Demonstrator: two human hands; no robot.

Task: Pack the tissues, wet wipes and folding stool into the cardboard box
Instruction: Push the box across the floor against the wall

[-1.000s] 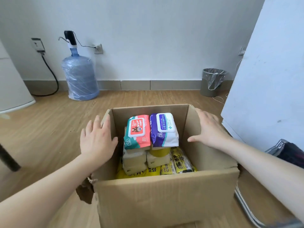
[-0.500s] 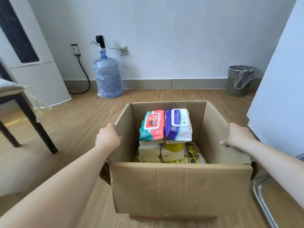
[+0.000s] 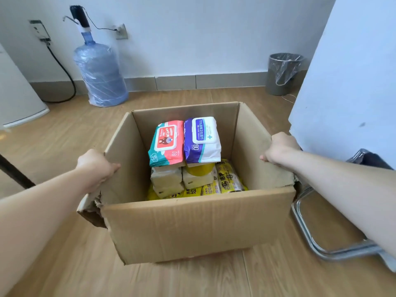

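An open cardboard box (image 3: pixel 192 228) stands on the wooden floor in front of me. Inside, a red and teal wet wipes pack (image 3: pixel 168 143) and a purple and white wet wipes pack (image 3: pixel 202 140) lie side by side on pale tissue packs (image 3: pixel 166 182), with yellow packets (image 3: pixel 229 181) beneath. My left hand (image 3: pixel 94 166) grips the box's left wall at its top edge. My right hand (image 3: pixel 278 147) grips the right wall's top edge. The folding stool (image 3: pixel 317 251), a metal tube frame with a dark seat, lies on the floor just right of the box.
A blue water bottle (image 3: pixel 100 73) with a pump stands by the back wall, a cable running to a socket. A grey waste bin (image 3: pixel 282 73) stands at the back right. A white panel (image 3: pixel 347 78) rises on the right, a white appliance (image 3: pixel 15 93) on the left.
Both hands went from resting flat on the box's side walls to gripping their top edges. The view shifted, and the box now sits slightly turned.
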